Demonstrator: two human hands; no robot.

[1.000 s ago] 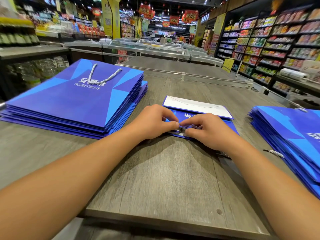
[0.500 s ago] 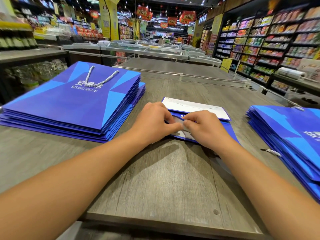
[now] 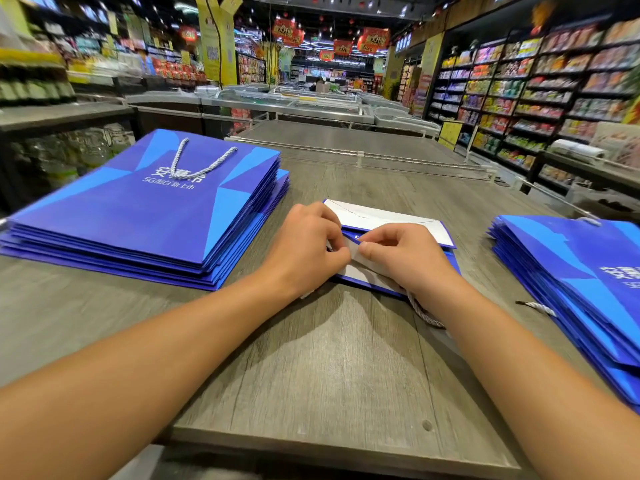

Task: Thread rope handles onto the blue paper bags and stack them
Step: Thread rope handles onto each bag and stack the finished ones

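A flat blue paper bag (image 3: 394, 221) lies in the middle of the grey wooden table (image 3: 329, 368), its white inner side showing at the opened top edge. My left hand (image 3: 304, 251) and my right hand (image 3: 401, 254) meet over that near edge, each pinching the paper where the fingertips touch. A white twisted rope (image 3: 424, 311) trails out from under my right wrist onto the table. On the left is a stack of blue bags (image 3: 145, 216) with a rope handle (image 3: 199, 161) on top. A second stack of blue bags (image 3: 581, 289) lies at the right.
A loose rope end (image 3: 538, 306) sticks out beside the right stack. The table's front edge (image 3: 339, 448) runs close to me. Chest freezers (image 3: 291, 102) stand beyond the table, and stocked shop shelves (image 3: 540, 84) line the right side.
The bag's near edge has been lifted open, so more of its white inside shows. Both hands have shifted slightly up onto that edge, and the rope now trails below my right wrist.
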